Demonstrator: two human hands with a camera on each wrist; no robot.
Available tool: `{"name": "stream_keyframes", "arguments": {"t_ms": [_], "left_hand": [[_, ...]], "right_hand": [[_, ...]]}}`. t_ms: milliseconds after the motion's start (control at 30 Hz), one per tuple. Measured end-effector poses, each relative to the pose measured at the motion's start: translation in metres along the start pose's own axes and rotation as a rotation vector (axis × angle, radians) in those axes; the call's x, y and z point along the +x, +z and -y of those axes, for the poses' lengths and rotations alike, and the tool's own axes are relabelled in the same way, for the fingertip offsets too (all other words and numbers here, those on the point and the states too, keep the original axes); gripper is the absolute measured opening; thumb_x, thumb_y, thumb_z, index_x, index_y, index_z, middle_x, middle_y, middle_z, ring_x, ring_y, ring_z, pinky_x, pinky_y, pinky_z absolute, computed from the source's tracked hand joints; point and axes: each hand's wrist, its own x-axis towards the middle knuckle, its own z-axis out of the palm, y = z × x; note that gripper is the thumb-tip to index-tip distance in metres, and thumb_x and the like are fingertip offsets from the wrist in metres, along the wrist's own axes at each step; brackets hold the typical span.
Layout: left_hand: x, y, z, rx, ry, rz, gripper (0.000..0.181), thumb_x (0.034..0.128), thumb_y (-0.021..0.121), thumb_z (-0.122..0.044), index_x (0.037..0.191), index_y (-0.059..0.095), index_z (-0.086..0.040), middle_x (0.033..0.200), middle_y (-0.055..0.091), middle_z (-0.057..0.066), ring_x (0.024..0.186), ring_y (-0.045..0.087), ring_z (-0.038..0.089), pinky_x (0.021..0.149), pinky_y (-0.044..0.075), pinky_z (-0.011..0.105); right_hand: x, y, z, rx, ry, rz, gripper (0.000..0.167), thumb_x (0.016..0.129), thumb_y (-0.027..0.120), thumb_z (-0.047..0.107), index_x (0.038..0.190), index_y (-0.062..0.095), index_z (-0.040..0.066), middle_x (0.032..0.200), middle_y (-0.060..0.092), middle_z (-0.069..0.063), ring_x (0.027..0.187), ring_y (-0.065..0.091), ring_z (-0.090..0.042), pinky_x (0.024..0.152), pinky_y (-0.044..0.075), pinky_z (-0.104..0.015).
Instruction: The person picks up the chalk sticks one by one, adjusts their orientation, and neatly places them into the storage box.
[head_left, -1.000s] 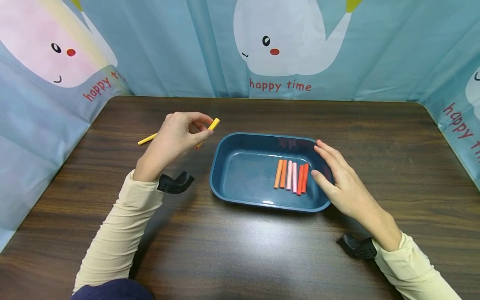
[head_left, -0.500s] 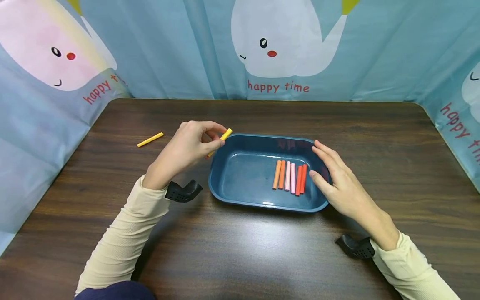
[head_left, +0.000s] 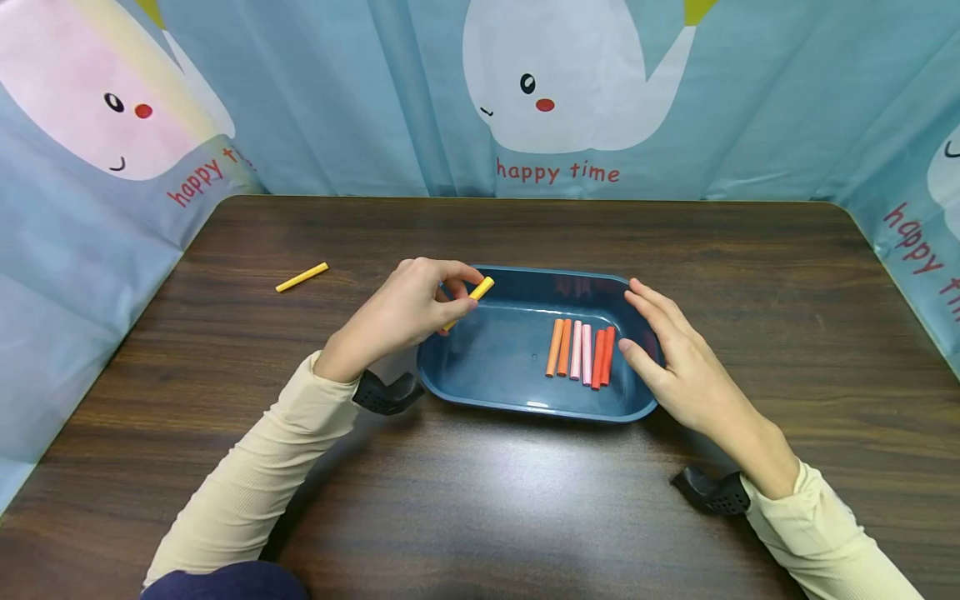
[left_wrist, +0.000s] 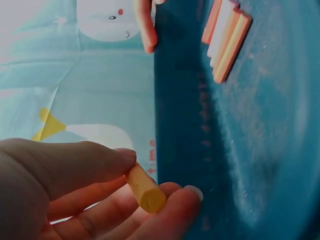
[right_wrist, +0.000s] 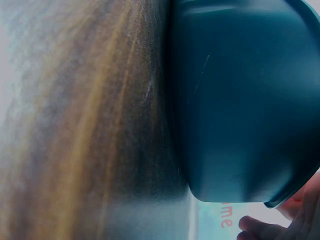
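My left hand [head_left: 408, 308] pinches a yellow chalk stick [head_left: 482, 288] between thumb and fingers, above the left end of a blue tray [head_left: 487, 367]. In the left wrist view the round end of this yellow chalk [left_wrist: 151, 200] points toward the camera. Inside the tray, toward its right side, lie orange chalk sticks [head_left: 555, 348], pink chalk sticks [head_left: 576, 350] and red chalk sticks [head_left: 598, 360], side by side in a row. My right hand [head_left: 690, 375] rests at the tray's right end, fingers extended along the rim and thumb over the edge.
Another yellow chalk stick [head_left: 302, 277] lies on the wooden table [head_left: 525, 508], left of the tray. A light blue curtain [head_left: 315, 100] printed with whales hangs behind the table and along its sides.
My left hand has carried the yellow chalk rightward and slightly nearer, from beside the tray to above its left end. The right hand has stayed at the tray's right end.
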Motion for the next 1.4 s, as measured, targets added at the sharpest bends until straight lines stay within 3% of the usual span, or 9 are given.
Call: {"name": "stream_keyframes", "arguments": {"t_ms": [267,500,900,1067,1200,1400], "left_hand": [[0.006,0.012,-0.005,0.011,0.009,0.025,0.030,0.0930,0.068,-0.013,0.123,0.067,-0.007,0.082,0.068,0.004,0.053,0.061,0.016,0.052,0.047,0.026],[0.008,0.016,-0.008,0.034,0.001,0.066,0.032,0.0909,0.070,-0.012,0.122,0.068,-0.008,0.087,0.073,0.005,0.067,0.064,0.012,0.058,0.049,0.025],[0.008,0.015,-0.024,-0.077,0.014,0.163,0.033,0.0907,0.069,-0.009,0.123,0.066,-0.006,0.087,0.074,0.011,0.054,0.063,0.012,0.058,0.050,0.025],[0.013,0.015,-0.033,-0.116,0.001,0.199,0.038,0.0920,0.068,-0.009,0.129,0.062,-0.005,0.091,0.075,0.013,0.057,0.065,0.014,0.057,0.050,0.025],[0.020,0.018,-0.036,-0.094,-0.009,0.203,0.041,0.0923,0.067,-0.010,0.132,0.059,-0.005,0.089,0.073,0.009,0.058,0.065,0.014,0.057,0.049,0.024],[0.031,0.025,-0.038,-0.098,-0.050,0.259,0.041,0.0927,0.066,-0.009,0.132,0.055,-0.006,0.087,0.065,0.008,0.060,0.066,0.016,0.060,0.056,0.025]], "right_hand": [[0.000,0.000,-0.001,-0.010,-0.003,0.000,0.061,0.099,0.058,0.021,0.154,0.034,0.008,0.163,0.028,-0.007,0.146,0.032,-0.035,0.109,0.033,-0.065],[0.000,0.000,-0.001,-0.011,-0.002,0.002,0.061,0.099,0.058,0.022,0.154,0.034,0.008,0.163,0.028,-0.006,0.146,0.032,-0.034,0.109,0.032,-0.065],[0.000,0.001,-0.001,-0.006,-0.009,-0.006,0.060,0.099,0.058,0.020,0.153,0.035,0.007,0.163,0.028,-0.007,0.146,0.033,-0.035,0.109,0.032,-0.066],[0.000,0.000,-0.001,-0.010,0.000,0.004,0.060,0.099,0.058,0.022,0.153,0.035,0.008,0.163,0.028,-0.007,0.146,0.032,-0.035,0.108,0.033,-0.066],[0.000,0.000,-0.001,-0.011,0.008,0.011,0.061,0.099,0.058,0.022,0.153,0.034,0.008,0.163,0.027,-0.007,0.146,0.032,-0.035,0.108,0.033,-0.066],[0.000,0.000,0.000,-0.009,0.009,0.013,0.061,0.099,0.057,0.022,0.154,0.034,0.008,0.163,0.027,-0.007,0.146,0.032,-0.035,0.108,0.034,-0.066]]}}
